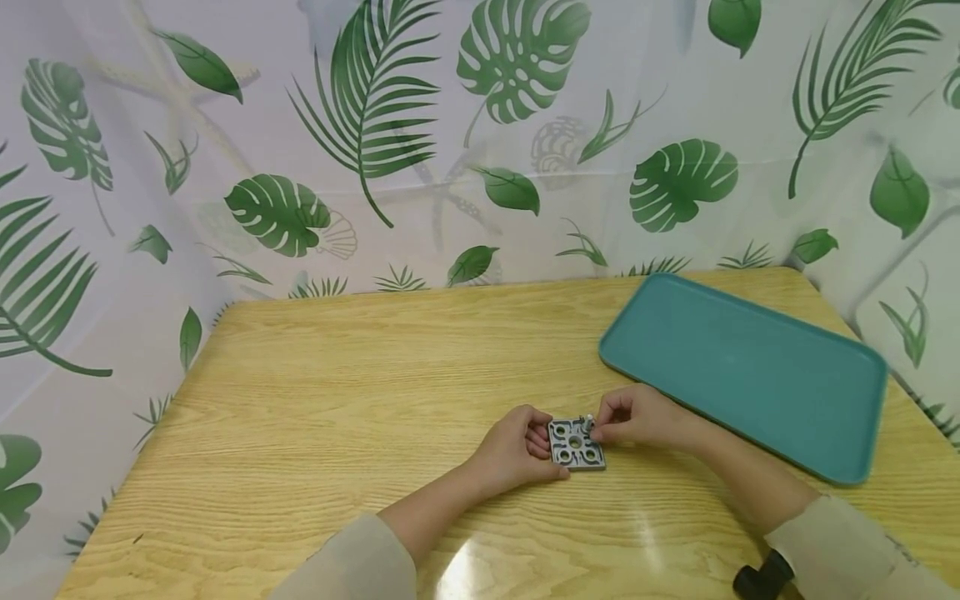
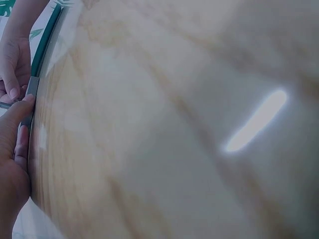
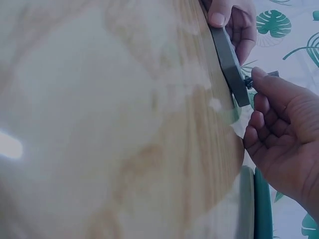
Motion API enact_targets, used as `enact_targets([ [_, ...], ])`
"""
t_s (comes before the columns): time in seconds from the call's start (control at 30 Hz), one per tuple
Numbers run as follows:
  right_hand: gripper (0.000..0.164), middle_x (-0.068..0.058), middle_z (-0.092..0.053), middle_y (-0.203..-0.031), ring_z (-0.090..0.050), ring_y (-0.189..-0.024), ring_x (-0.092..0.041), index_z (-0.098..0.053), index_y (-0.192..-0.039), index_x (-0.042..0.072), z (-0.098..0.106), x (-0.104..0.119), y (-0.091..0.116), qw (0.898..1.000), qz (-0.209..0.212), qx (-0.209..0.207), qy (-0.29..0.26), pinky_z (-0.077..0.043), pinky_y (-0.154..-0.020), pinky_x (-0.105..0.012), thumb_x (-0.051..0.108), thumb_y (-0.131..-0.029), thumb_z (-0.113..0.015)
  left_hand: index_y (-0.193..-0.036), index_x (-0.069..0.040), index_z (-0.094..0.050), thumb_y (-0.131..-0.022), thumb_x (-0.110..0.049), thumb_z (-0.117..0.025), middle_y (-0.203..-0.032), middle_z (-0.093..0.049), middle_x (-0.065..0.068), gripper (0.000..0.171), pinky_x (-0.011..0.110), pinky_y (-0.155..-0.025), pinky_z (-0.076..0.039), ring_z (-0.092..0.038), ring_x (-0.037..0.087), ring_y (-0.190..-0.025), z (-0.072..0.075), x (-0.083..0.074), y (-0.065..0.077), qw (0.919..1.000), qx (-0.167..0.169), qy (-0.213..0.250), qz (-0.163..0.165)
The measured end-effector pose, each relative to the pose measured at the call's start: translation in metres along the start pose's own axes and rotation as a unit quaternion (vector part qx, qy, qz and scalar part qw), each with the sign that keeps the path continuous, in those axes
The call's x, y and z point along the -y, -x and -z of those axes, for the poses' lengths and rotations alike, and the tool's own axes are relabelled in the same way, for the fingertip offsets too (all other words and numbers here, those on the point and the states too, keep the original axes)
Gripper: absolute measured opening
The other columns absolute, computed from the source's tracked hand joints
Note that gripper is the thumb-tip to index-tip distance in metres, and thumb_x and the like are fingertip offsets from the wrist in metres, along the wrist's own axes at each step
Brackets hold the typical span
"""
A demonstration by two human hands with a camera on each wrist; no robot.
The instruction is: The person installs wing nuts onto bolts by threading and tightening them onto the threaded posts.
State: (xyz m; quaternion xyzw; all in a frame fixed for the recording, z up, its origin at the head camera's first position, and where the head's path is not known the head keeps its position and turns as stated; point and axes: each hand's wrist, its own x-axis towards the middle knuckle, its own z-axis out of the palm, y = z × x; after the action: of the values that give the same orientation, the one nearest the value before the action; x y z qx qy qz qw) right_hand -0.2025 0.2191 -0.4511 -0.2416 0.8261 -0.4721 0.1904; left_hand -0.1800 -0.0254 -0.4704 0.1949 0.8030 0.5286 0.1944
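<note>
A square grey metal plate [image 1: 576,457] with a centre hole and several corner holes is in front of me in the head view. My left hand [image 1: 516,452] grips it along its left side, thumb at the near edge and fingers at the far left. At the plate's far right corner, my right hand [image 1: 643,422] pinches a small metal screw [image 1: 588,423] between thumb and finger. From the right wrist, the plate [image 3: 228,62] appears edge-on, and the screw [image 3: 249,82] stands out from its face. Fingers hide part of the screw.
A teal rectangular tray [image 1: 757,379] lies at the right of the wooden table [image 1: 360,367], just beyond my right forearm. Leaf-printed cloth [image 1: 420,167] hangs behind the table and at both sides. A black device [image 1: 763,577] sits by my right sleeve.
</note>
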Motion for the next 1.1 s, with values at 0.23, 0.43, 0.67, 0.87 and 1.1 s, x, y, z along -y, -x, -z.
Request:
enact_targets([
  [0.23,0.013,0.0,-0.067,-0.076,-0.052,-0.063,-0.002,-0.069,-0.08,0.003,0.001,0.001,0.002,1.0,-0.01,-0.002,-0.001,-0.045,-0.055,-0.019,0.015,-0.082,-0.074,-0.118,-0.001,-0.051,-0.068,-0.012,-0.085,-0.096,-0.054,0.0,0.061,0.015,-0.071,-0.052,-0.055,0.003,-0.077,0.0,0.0,0.0,0.9999,-0.002,-0.008,-0.01],
  [0.43,0.011,-0.005,-0.07,-0.085,-0.058,-0.074,-0.002,-0.07,-0.086,0.004,0.009,-0.005,0.002,1.0,-0.011,-0.006,0.013,-0.049,-0.066,-0.02,0.015,-0.084,-0.071,-0.118,-0.001,-0.051,-0.068,-0.011,-0.085,-0.096,-0.054,0.001,0.062,0.015,-0.071,-0.052,-0.055,0.003,-0.077,-0.001,0.0,0.0,0.9999,-0.001,-0.008,-0.012],
  [0.67,0.019,-0.017,-0.068,-0.103,-0.061,-0.09,-0.002,-0.069,-0.104,-0.002,0.019,-0.009,-0.015,1.0,0.025,0.01,0.006,-0.051,-0.078,-0.02,0.008,-0.088,-0.066,-0.12,-0.001,-0.051,-0.068,-0.013,-0.085,-0.096,-0.054,0.001,0.064,0.015,-0.07,-0.052,-0.055,0.004,-0.077,0.0,0.0,0.001,0.9999,-0.001,-0.014,0.001],
  [0.87,0.023,-0.019,-0.067,-0.104,-0.062,-0.093,-0.007,-0.069,-0.105,-0.005,0.021,-0.004,-0.026,0.995,0.06,0.082,-0.016,-0.053,-0.079,-0.023,0.008,-0.087,-0.067,-0.12,-0.002,-0.05,-0.069,-0.014,-0.085,-0.097,-0.054,0.001,0.063,0.015,-0.071,-0.052,-0.055,0.004,-0.078,0.0,0.003,-0.001,0.9999,0.001,-0.014,-0.008],
  [1.1,0.015,-0.013,-0.069,-0.096,-0.061,-0.087,-0.005,-0.071,-0.096,-0.004,0.022,-0.004,-0.027,0.994,0.058,0.095,-0.015,-0.053,-0.075,-0.022,0.006,-0.085,-0.068,-0.119,-0.001,-0.05,-0.069,-0.013,-0.085,-0.097,-0.055,0.002,0.062,0.015,-0.071,-0.052,-0.055,0.004,-0.079,0.0,0.002,-0.001,0.9998,0.001,-0.014,-0.014],
])
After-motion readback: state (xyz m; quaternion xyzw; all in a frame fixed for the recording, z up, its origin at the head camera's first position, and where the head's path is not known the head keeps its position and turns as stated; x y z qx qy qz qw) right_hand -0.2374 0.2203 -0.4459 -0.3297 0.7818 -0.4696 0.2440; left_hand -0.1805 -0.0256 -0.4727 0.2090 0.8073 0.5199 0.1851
